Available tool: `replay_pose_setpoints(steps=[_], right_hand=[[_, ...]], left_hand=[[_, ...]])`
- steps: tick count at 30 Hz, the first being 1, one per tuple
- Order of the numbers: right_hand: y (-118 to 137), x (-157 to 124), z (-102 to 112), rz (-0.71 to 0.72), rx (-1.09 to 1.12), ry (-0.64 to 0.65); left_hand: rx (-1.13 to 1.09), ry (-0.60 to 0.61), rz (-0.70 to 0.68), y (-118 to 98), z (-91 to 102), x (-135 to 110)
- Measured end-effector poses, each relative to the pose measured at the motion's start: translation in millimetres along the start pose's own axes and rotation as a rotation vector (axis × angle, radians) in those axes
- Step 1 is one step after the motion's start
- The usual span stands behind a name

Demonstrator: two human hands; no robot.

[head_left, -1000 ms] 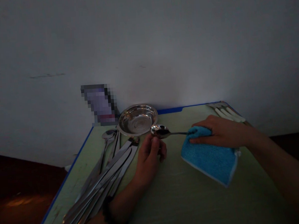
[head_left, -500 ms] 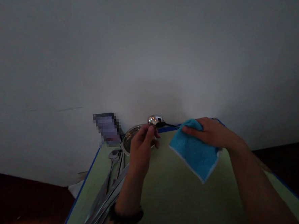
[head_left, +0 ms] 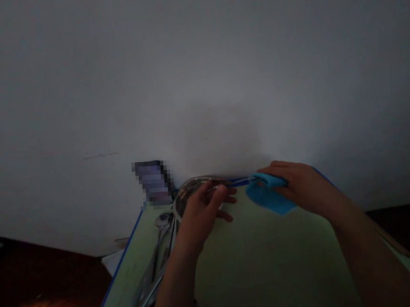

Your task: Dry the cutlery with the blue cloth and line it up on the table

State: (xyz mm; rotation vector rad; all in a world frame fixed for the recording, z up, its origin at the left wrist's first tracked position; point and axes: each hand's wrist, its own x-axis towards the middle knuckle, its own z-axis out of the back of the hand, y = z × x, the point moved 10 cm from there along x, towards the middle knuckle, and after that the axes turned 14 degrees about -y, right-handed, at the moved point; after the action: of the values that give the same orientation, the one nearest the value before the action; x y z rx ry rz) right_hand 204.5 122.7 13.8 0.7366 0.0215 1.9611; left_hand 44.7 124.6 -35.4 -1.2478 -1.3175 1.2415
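My left hand [head_left: 203,211] is closed at the bowl end of a metal spoon [head_left: 239,181], thumb and forefinger pinching it while the other fingers stick out. Most of the spoon's bowl is hidden behind that hand. To the right, the thin handle runs into a folded blue cloth [head_left: 268,198]. My right hand [head_left: 299,182] grips the cloth around the handle's end, and part of the cloth hangs below it. Behind my left hand, a round metal bowl [head_left: 180,196] stands near the table's back edge.
On the left of the green, blue-edged table [head_left: 260,261] lie several long metal utensils [head_left: 158,249], one a ladle or large spoon [head_left: 163,220]. A blurred-out device [head_left: 154,182] leans on the grey wall [head_left: 221,78] at the back left.
The spoon has turned, so its shiny bowl no longer shows above my left hand. The cloth has been gathered up and folded around the handle. My view has shifted slightly.
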Motion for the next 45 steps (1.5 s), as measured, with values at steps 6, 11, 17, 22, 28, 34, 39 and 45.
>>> replay_pose_setpoints(steps=[6,11,17,22,28,34,39,45], right_hand=[[17.6,-1.0,2.4,0.065,0.072,-0.024],[25.1,-3.2,-5.2,-0.005,0.169,0.072],[36.5,-5.1,0.5,-0.025,0.027,0.057],[26.1,-11.2,-8.3,-0.117,0.130,0.187],[-0.8,-26.9,-43.7,-0.393,0.514,0.448],[-19.8,-53.7,-82.0,-0.878,1.005,0.540],[-12.2,-53.1,-93.2,-0.901,1.143,0.546],[-3.4,-31.9,-76.1,-0.580,0.759,0.476]], left_hand=[[-0.139,-0.078,-0.069,-7.5,8.8,0.3],[-0.239,-0.064,-0.139,-10.5,10.2,3.4],[-0.118,-0.130,-0.178,-1.4,14.2,10.2],[0.133,-0.057,-0.229,-1.3,6.3,9.4],[0.093,0.129,-0.371,-25.2,-2.0,-7.8],[-0.219,0.402,-0.276,-22.5,-12.3,-20.3],[-0.270,0.168,-0.258,-12.3,-5.9,-4.4],[-0.192,-0.178,-0.163,0.9,10.0,7.1]])
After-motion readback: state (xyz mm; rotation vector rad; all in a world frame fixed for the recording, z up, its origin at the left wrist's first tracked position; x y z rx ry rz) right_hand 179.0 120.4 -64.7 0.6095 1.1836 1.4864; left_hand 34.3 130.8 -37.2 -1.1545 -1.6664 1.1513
